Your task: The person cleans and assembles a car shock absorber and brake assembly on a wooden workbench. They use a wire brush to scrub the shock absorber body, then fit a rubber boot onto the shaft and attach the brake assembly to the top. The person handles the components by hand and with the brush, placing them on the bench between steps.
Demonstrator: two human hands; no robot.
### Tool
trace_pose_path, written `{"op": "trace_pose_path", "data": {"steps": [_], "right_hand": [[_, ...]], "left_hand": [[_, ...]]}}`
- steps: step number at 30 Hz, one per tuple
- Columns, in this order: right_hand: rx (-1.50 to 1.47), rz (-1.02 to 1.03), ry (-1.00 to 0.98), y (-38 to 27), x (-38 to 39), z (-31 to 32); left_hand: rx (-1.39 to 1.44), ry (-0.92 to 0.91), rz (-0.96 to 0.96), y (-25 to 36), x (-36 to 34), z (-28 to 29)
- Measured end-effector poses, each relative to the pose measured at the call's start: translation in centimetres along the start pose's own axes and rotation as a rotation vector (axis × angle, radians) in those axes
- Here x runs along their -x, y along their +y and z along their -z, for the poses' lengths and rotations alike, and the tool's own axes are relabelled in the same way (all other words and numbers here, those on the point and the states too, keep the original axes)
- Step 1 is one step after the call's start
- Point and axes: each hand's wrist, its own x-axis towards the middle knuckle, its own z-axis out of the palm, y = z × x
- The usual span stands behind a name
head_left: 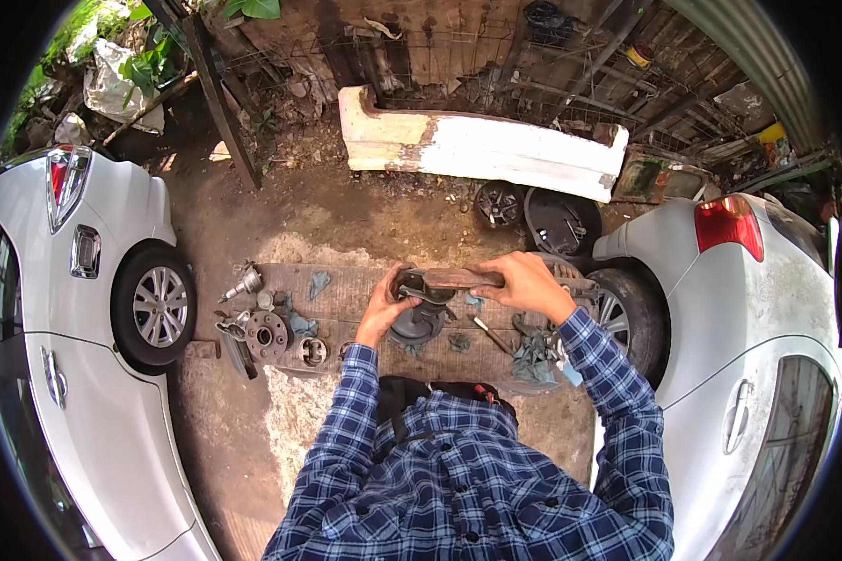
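Near the middle of the wooden board [327, 280], my left hand [382, 307] grips a dark metal part [408, 288] that sits over a round, dark grey component [415, 329]. My right hand [519, 282] is closed on a brownish, flat bar [449, 279] held across the top of that metal part. A rod-like tool with a pale tip [492, 337] lies below my right hand. To the left are a silver disc with holes [266, 336], ring-like parts [313, 352] and a shaft [242, 286]. Crumpled blue-grey rags [533, 357] lie on the right side of the board.
Silver cars stand left [79, 393] and right [711, 327], their wheels beside the board. Behind it, a long white body panel [515, 157] leans near a wooden wall [421, 51], with two dark round objects [561, 222] under its right end. An upright post [217, 98] stands back left.
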Motion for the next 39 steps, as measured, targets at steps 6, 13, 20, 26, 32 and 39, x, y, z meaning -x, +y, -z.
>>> {"op": "trace_pose_path", "data": {"steps": [6, 13, 20, 26, 32, 39], "right_hand": [[-0.056, 0.115, -0.079, 2.6, -0.2, -1.3], [-0.826, -0.176, -0.051, 6.8, 0.4, -5.4], [-0.299, 0.069, 0.048, 5.2, 1.3, -4.6], [0.128, 0.112, 0.085, 0.7, 1.2, -1.5], [0.324, 0.094, -0.024, 1.7, 1.7, -1.1], [0.643, 0.328, 0.037, 3.5, 2.2, -2.4]], "left_hand": [[-0.018, -0.079, 0.041, -0.4, -0.4, 0.1], [0.04, -0.015, 0.04, -0.9, 0.4, 0.4], [-0.05, 0.183, -0.079, -1.9, 0.3, -0.6], [-0.07, 0.256, -0.234, -1.4, 1.3, -4.4], [-0.107, 0.176, -0.193, -1.2, 1.0, -5.4], [0.008, -0.155, 0.038, 0.0, -2.4, -2.3]]}}
